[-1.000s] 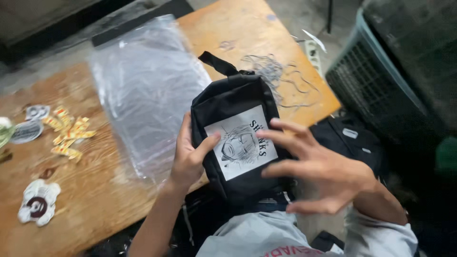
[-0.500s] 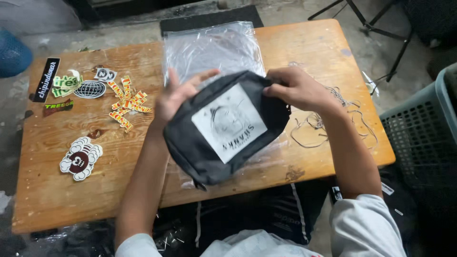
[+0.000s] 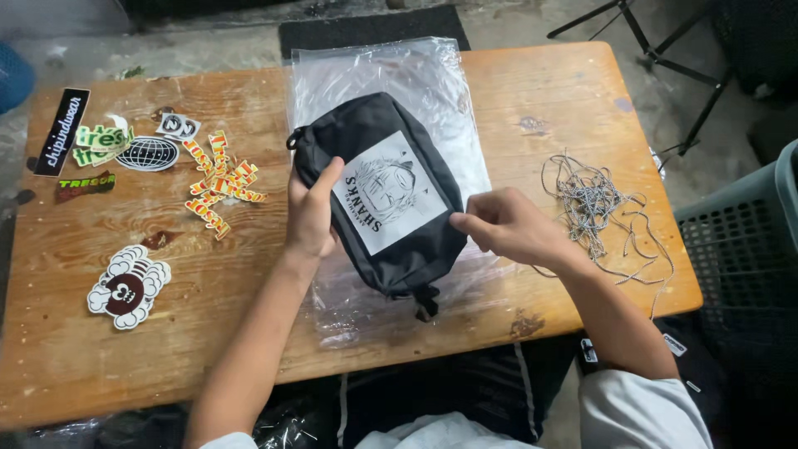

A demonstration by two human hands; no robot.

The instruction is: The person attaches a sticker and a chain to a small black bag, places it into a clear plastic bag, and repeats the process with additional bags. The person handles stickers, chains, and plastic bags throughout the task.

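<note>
Left hand (image 3: 312,212) grips left edge of black pouch (image 3: 378,195), thumb on white printed patch (image 3: 389,202). Right hand (image 3: 511,226) pinches pouch's right edge, fingers narrow. Pouch lies between hands, atop clear plastic bag (image 3: 416,83), mid wooden table (image 3: 532,91). Stickers (image 3: 218,179) left; tangled grey cord (image 3: 590,199) right; grey crate (image 3: 748,241) far right.
</note>
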